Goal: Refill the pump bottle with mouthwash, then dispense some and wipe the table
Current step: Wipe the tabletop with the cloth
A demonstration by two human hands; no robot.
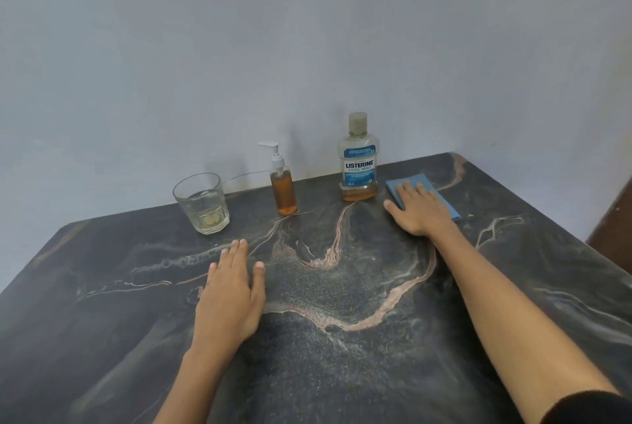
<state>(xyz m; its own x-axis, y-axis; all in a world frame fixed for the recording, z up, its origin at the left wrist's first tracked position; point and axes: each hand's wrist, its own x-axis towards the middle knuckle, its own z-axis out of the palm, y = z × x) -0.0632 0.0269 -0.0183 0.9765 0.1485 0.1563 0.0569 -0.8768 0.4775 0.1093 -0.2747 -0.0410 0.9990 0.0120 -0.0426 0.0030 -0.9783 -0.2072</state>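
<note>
1. Beyond the left hand (pixel 229 290), which lies flat on the dark marbled tabletop (pixel 342 372) with fingers straight and spread, holding nothing, stands a faceted drinking glass (pixel 201 203) with a little pale liquid at its bottom.
2. Just to the right of the glass, further from the left hand's fingertips, a small pump bottle (pixel 283 189) stands upright, its white pump head fitted and its spout pointing left; amber liquid fills most of its body.
3. Between the pump bottle and the right hand (pixel 420 210) stands a Listerine Cool Mint mouthwash bottle (pixel 358 164), upright and capped, with only a shallow layer of amber liquid left in its base.
4. The right hand reaches well forward, palm down, fingers straight and resting on a folded blue cloth (pixel 415 182), which lies flat on the tabletop just to the right of the mouthwash bottle; the hand covers much of the cloth's near part.
5. A black sleeve (pixel 588 406) shows at the right arm's near end.
6. Behind the tabletop rises a plain pale-blue wall (pixel 307 30).
</note>
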